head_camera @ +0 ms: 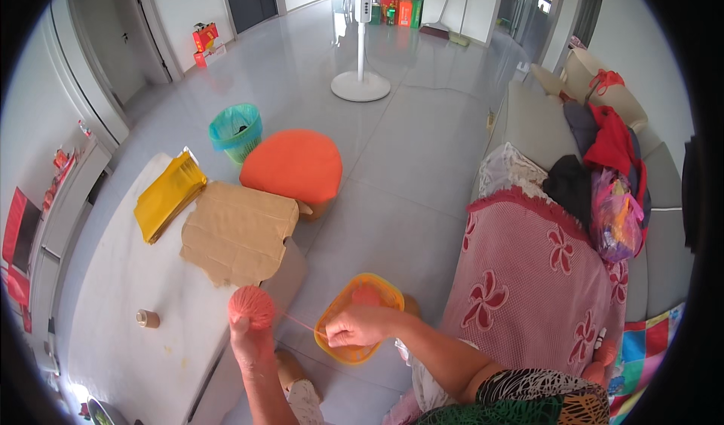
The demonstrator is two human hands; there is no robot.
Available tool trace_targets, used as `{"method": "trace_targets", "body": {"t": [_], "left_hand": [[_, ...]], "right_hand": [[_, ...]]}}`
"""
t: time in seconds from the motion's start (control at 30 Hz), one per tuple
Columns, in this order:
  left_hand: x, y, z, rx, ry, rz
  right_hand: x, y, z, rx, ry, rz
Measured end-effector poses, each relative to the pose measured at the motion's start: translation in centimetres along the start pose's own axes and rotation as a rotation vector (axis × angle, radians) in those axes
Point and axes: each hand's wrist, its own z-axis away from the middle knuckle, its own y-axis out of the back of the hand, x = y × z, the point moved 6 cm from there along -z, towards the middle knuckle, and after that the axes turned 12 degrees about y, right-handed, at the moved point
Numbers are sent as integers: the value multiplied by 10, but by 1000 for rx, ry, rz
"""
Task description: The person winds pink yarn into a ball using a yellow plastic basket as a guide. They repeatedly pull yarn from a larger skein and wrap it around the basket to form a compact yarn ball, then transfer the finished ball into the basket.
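A ball of coral-pink yarn (252, 307) is held up in my left hand (249, 337), over the near right edge of the white table. From the ball a thin strand of yarn (300, 322) runs to my right hand (353, 327), whose closed fingers pinch it. Beneath my right hand stands an orange-yellow plastic basket (322, 344), and another pink yarn ball (366, 296) lies inside, partly hidden by the hand and wrist.
The white table (124, 278) bears a flattened cardboard piece (237, 227), yellow packets (169, 196) and a small brown cup (148, 318). Beyond are an orange stool (294, 165), a green waste basket (236, 133) and a fan (361, 85). A covered sofa (526, 289) is at right.
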Motion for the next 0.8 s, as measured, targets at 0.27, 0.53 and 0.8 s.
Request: {"method": "trace_targets", "body": {"t": [0.27,0.53,0.8], "left_hand": [[-57,-24,26,-228,468,-1018],[-29,-15,16,-270,302,-69],[-8,28,-8,191,112,-554]], "right_hand": [[1,44,20,596,45,-324],[8,29,7,463,-66,116],[-16,1,2,91,234,-246]]}}
